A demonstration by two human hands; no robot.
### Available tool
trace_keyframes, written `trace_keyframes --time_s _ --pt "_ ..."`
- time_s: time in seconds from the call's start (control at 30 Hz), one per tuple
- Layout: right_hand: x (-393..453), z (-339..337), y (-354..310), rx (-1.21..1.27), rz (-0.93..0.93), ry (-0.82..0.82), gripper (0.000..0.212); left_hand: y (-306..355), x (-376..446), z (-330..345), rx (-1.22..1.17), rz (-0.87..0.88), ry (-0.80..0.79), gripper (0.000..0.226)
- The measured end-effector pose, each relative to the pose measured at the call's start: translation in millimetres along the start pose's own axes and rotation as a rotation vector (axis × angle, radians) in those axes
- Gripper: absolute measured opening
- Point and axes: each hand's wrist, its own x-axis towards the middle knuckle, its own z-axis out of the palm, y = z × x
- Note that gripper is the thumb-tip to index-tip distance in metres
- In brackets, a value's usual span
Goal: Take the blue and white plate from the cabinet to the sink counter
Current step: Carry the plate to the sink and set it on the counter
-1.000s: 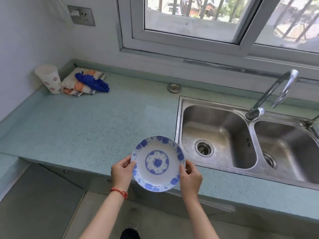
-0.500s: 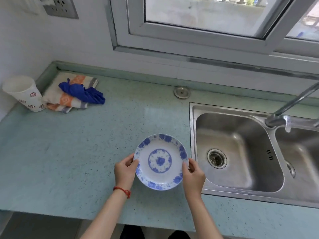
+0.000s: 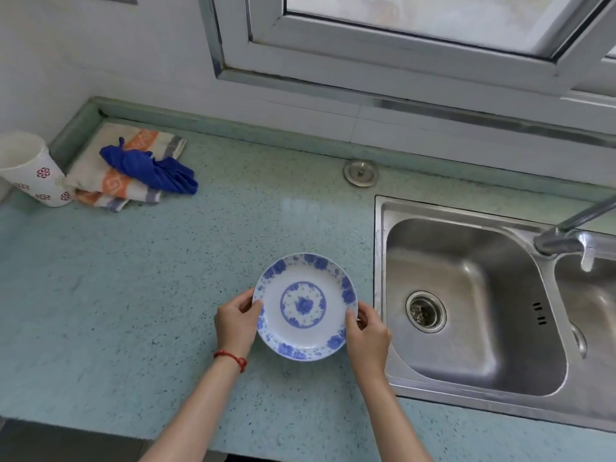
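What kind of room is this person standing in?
Most likely a home kitchen: a steel sink with a tap set into a speckled counter under a window, and a plate in both hands.

A: Where is the plate [image 3: 305,306]?

B: Over the table [image 3: 133,295], just left of the sink [image 3: 466,295]. The left hand [image 3: 235,323] and right hand [image 3: 368,335] each have a grip on its rim, thumbs on top.

A: Is it resting on the table?

B: I cannot tell. A cup [image 3: 28,170] and folded cloths [image 3: 133,171] lie far left.
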Motion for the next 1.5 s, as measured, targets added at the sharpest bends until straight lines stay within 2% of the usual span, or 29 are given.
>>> trace_keyframes --time_s 0.27,1.03,1.27,1.5 --pt "11.5 2.2 -1.9 -0.055 -0.025 -0.010 0.015 -0.4 7.4 1.8 0.070 0.032 -0.005 0.026" --pt "53.2 27.1 -31.3 -0.124 -0.101 -0.088 0.020 9.3 47.0 4.4 -0.028 -0.038 0.039 0.030" --pt "47.7 24.0 -30.9 -0.151 -0.071 -0.127 0.035 9.4 40.0 3.1 -0.015 0.015 0.036 0.030" --pt "33.2 16.7 -36.7 -0.187 -0.067 -0.153 0.040 12.2 26.8 -5.2 0.077 0.080 0.034 0.030"
